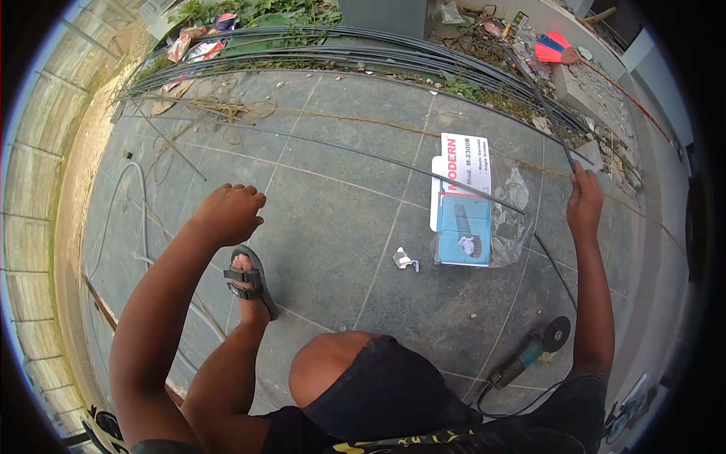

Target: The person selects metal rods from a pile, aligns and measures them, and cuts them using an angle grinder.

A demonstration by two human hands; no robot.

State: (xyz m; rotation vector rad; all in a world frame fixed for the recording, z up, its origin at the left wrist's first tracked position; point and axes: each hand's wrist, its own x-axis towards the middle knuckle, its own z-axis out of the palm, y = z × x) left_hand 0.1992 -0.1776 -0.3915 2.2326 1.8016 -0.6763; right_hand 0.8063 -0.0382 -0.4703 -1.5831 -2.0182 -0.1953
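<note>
My right hand (pixel 584 204) is closed around a thin dark steel rod (pixel 550 113), which runs up and away toward the bundle at the back. My left hand (pixel 229 216) hangs above the tiles with its fingers curled in, and nothing shows in it. Below my right forearm lies an angle grinder (pixel 522 359) with a dark disc and a black cord. Ahead of it a flat white and blue cardboard box (pixel 463 231) rests on clear plastic wrapping (pixel 510 219). Another long rod (pixel 363 157) crosses the floor and overlaps the box.
A bundle of long steel rods (pixel 363 54) curves along the far edge, by weeds and rubble. Brown rope (pixel 227 111) lies tangled at the far left, with a grey hose (pixel 142 204) nearer. Crumpled scrap (pixel 405 259) and a short rod (pixel 556 271) lie near the box.
</note>
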